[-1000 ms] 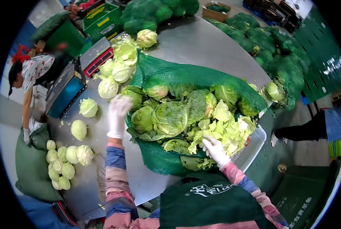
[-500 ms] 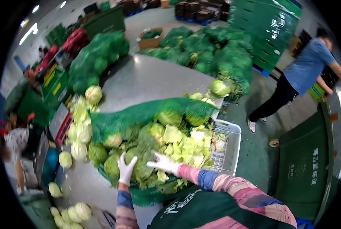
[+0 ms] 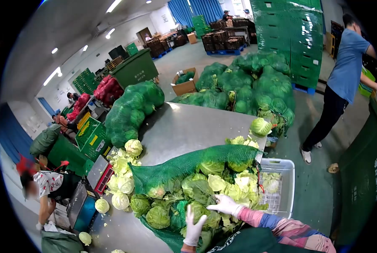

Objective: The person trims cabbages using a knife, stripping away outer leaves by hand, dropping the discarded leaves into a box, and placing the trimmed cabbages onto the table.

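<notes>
Head view: one green net bag (image 3: pixel 192 162), lying open on the counter (image 3: pixel 165 141), beneath and beyond the hands. Left hand (image 3: pixel 193 227), gloved, spread open over the bag; right hand (image 3: pixel 227 205), gloved, apart from it, fingers extended by the leaves; neither gripped anything visibly, and contact could not be told. Done: bag opened, pale cabbages (image 3: pixel 120 201) set out to the hands' left, leaf scraps (image 3: pixel 271 182) in a white basket (image 3: pixel 290 185) to their right. Unfinished, by judgement: several green cabbages (image 3: pixel 158 217) and loose leaves (image 3: pixel 244 184) lay unsorted in the bag.
</notes>
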`<state>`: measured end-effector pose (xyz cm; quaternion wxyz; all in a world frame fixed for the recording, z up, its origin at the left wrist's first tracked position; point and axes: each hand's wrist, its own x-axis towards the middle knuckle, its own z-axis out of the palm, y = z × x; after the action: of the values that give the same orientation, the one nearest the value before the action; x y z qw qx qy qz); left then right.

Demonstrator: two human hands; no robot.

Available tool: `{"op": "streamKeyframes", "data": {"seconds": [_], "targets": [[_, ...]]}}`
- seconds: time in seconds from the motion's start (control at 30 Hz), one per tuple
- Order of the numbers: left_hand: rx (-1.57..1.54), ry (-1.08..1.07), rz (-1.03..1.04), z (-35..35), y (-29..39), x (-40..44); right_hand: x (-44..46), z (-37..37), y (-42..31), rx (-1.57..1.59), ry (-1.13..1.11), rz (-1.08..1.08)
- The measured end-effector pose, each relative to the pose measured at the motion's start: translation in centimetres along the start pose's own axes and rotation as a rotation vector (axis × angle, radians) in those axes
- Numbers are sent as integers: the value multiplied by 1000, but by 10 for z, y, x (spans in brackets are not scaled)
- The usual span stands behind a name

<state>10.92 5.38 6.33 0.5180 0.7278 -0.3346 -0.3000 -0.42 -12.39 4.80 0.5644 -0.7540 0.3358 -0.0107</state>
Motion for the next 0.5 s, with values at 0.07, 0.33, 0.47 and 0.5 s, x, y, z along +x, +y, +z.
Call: {"op": "streamKeyframes", "data": {"seconds": [0.07, 0.33, 0.47, 0.5], "targets": [[228, 16, 7, 15, 3, -4, 7, 17, 24, -46, 119, -114], [709, -164, 472, 9, 9, 18, 5, -12, -13, -103, 23, -246], [1010, -129, 386, 8, 16, 13, 33, -8, -1, -212, -23, -308], [1008, -131, 379, 9, 14, 11, 30, -9, -8, -203, -14, -245]]}}
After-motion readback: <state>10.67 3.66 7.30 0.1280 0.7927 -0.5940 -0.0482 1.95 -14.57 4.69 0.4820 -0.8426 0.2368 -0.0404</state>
